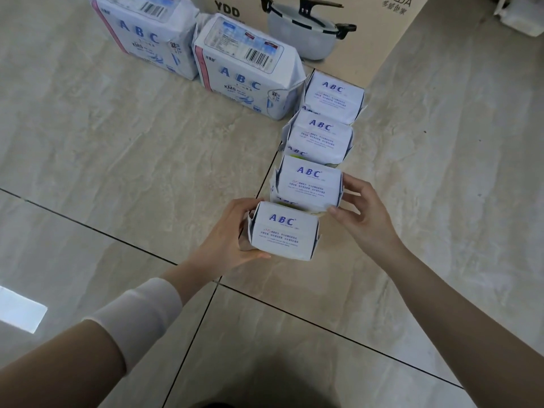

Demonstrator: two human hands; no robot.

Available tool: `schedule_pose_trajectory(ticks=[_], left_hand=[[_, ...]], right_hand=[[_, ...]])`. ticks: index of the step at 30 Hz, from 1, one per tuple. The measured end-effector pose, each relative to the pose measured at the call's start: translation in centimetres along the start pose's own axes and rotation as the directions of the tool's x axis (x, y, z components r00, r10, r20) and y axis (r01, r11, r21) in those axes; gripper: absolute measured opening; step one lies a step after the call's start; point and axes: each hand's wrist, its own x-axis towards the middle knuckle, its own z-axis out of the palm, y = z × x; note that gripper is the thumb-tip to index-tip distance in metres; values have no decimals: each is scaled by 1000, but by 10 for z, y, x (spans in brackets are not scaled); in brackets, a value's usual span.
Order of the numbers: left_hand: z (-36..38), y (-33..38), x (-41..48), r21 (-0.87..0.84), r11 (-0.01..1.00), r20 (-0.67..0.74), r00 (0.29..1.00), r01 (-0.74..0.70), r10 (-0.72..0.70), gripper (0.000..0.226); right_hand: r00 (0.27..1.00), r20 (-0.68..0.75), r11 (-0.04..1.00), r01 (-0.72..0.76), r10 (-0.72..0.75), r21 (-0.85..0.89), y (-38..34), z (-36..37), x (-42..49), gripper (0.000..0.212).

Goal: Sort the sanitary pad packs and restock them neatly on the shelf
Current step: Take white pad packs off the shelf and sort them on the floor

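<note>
Several small white ABC pad packs stand in a row on the tiled floor, running away from me. My left hand grips the left side of the nearest small pack. My right hand has its fingers spread, fingertips touching the right side of the second small pack. Behind it stand a third small pack and a fourth small pack. Two larger ABC KMS packs with pink edges stand to the far left: the nearer large pack and the farther large pack.
A cardboard box printed with a cooking pot stands at the back behind the row. A white object lies at the top right corner. The beige tile floor has dark grout lines.
</note>
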Motion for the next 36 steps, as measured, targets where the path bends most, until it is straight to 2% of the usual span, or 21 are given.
schedule_pose_trajectory(ticks=[5,18,24,27,29,31,33,36], left_hand=[[0,6,1,-15,1000,-9,1000,18,-18,67],[-3,10,11,14,1000,-7,1000,9,-9,69],[-3,12,11,44,999,5,1000,24,-24,75],[-5,16,7,86,991,46,994,100,-104,96],[-13,32,1,113,976,74,978,187,-196,108],[-25,60,-8,119,954,65,957,275,-284,108],[-40,96,-17,152,931,41,939,333,-342,100],[-63,164,-28,208,917,-5,938,340,-347,82]], right_hand=[[995,-95,999,-22,27,50,1,9,1,35],[986,-139,994,-78,89,83,-2,12,2,36],[980,-164,993,-99,109,69,-2,15,1,35],[966,-209,988,-150,156,40,-5,16,-3,39],[949,-252,982,-191,187,10,-17,14,-9,45],[931,-288,971,-239,224,-20,-38,10,-19,46],[923,-295,956,-283,249,-80,-69,5,-33,47],[937,-268,936,-284,225,-207,-129,-4,-58,48]])
